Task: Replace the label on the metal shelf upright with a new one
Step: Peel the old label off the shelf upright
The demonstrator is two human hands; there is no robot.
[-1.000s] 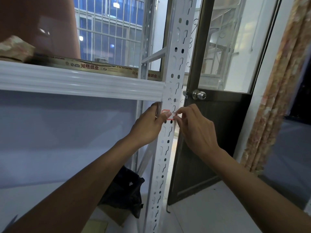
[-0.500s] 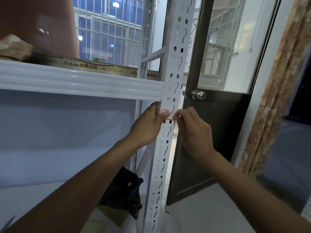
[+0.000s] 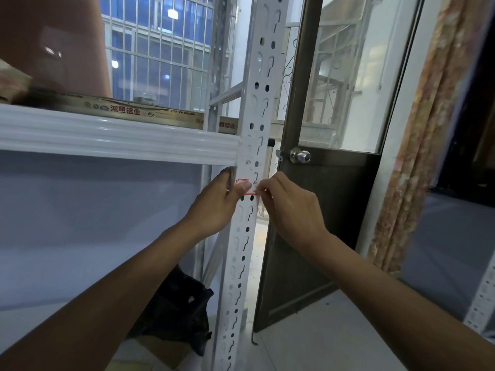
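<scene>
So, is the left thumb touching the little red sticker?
Touching. In the head view the thumb of the left hand lies across the red-edged label on the upright.

Single head view, close, forward and slightly down.

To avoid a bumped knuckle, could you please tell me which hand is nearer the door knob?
Right. The right hand, pinching the label, is just below the door knob; the left hand grips the shelf upright, farther left.

Your view is dim and bluish; glare streaks the white shelf beam (image 3: 112,135), and the shelf upright (image 3: 246,226) bows from wide-angle distortion.
</scene>
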